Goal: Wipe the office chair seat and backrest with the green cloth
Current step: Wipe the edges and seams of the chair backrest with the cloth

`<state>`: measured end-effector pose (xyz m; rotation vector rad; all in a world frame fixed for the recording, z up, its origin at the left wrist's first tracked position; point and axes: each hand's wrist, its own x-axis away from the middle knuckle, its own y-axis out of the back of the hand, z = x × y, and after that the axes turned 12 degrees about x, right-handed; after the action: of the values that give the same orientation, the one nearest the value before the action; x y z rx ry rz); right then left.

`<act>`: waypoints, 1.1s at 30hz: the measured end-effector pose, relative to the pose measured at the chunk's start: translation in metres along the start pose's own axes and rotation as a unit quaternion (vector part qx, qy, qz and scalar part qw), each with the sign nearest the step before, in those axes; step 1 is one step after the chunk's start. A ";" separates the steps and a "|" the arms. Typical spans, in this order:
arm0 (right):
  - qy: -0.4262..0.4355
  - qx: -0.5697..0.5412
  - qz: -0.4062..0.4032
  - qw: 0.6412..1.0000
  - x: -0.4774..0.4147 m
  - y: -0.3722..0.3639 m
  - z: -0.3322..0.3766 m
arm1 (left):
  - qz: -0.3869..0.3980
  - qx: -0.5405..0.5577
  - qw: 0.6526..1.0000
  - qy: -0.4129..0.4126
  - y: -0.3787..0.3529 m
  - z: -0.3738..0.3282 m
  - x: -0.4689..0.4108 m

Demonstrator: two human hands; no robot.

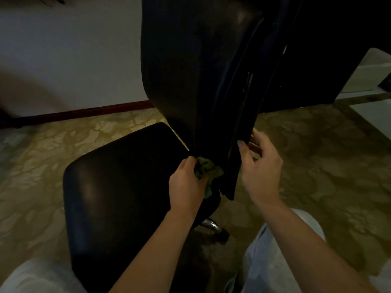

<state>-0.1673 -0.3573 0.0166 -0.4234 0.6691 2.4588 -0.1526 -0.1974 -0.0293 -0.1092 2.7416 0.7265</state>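
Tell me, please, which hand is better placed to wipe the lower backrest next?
The left hand: its grip bunches the green cloth at the foot of the backrest, while the right hand holds the backrest's edge, likely steadying it.

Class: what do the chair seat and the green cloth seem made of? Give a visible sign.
Seat: likely leather or vinyl, smooth, semi-gloss; it shows soft highlights. Green cloth: soft fabric, matte; it bunches into folds in the left hand.
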 end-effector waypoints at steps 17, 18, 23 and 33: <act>-0.002 0.000 -0.003 1.000 0.002 0.000 0.002 | 0.015 -0.045 0.999 0.008 0.005 0.000 0.000; -0.002 0.000 -0.004 1.000 0.002 0.000 0.002 | 0.011 -0.042 0.999 0.018 0.002 0.000 0.001; -0.007 0.007 -0.015 1.000 0.004 -0.003 0.005 | -0.006 0.011 0.999 0.049 -0.017 0.010 0.010; -0.005 0.012 -0.010 1.000 0.003 -0.002 0.005 | 0.003 -0.008 0.983 0.185 -0.053 0.036 0.011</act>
<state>-0.1692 -0.3518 0.0184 -0.4068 0.6863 2.4298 -0.1450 -0.2250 -0.0875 -0.2630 3.0868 0.7989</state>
